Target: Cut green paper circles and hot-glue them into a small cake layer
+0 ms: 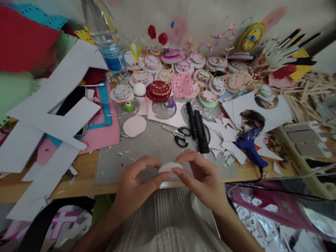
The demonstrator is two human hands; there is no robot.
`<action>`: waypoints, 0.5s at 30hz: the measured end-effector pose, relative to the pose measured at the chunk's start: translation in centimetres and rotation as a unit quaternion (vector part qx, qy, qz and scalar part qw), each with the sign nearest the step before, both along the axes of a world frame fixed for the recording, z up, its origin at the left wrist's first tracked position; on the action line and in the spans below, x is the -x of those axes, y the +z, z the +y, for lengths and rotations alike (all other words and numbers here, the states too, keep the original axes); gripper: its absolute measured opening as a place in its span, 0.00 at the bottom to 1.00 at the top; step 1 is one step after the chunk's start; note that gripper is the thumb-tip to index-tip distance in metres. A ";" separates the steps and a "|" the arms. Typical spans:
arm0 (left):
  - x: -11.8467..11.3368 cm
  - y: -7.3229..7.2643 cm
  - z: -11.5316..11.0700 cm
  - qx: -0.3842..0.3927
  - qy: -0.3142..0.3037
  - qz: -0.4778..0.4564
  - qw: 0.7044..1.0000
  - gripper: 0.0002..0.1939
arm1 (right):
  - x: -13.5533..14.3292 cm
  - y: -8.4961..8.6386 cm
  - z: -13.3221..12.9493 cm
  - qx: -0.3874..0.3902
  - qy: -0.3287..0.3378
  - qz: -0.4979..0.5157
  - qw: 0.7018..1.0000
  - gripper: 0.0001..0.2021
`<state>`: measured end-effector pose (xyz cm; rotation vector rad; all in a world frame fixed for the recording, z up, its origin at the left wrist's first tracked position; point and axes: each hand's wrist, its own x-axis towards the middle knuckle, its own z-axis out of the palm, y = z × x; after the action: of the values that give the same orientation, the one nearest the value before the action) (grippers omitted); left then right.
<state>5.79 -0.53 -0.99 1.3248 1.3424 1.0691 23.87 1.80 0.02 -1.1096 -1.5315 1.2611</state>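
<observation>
Between both hands, over the near edge of the grey cutting mat [110, 168], is a small white disc [170, 167], tilted so that it looks thin. My left hand [141, 178] pinches its left edge with thumb and fingers. On its right edge, the thumb and fingers of my right hand [201, 176] are closed. Beyond them lie scissors [181, 134] with black handles, partly opened. A pale pink paper circle [134, 126] rests on the mat to the left. To the right of the scissors are a dark pen [191, 120] and a black cutter [201, 131].
Several decorated round paper hats [159, 91] fill the back of the table. A water bottle [105, 42] stands behind, left. White card strips [65, 119] pile up at left. At right lie a blue glue gun [252, 147], paper scraps [223, 136] and wooden sticks [309, 94].
</observation>
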 end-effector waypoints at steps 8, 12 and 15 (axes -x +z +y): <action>0.2 0.5 0.3 -0.082 -0.070 0.034 0.994 0.06 | 0.2 0.9 0.1 -0.042 0.053 -0.023 0.997 0.04; 0.2 0.5 0.1 -0.107 -0.052 0.027 0.993 0.06 | 0.2 1.1 0.0 -0.041 0.055 -0.038 0.997 0.05; 0.2 0.5 0.1 -0.098 -0.044 0.029 0.994 0.04 | 0.1 0.9 0.0 -0.044 0.051 -0.047 0.997 0.03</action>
<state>5.54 -0.45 -0.46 1.5554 1.2338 1.1314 23.82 1.76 0.94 -1.0586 -1.7156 1.2112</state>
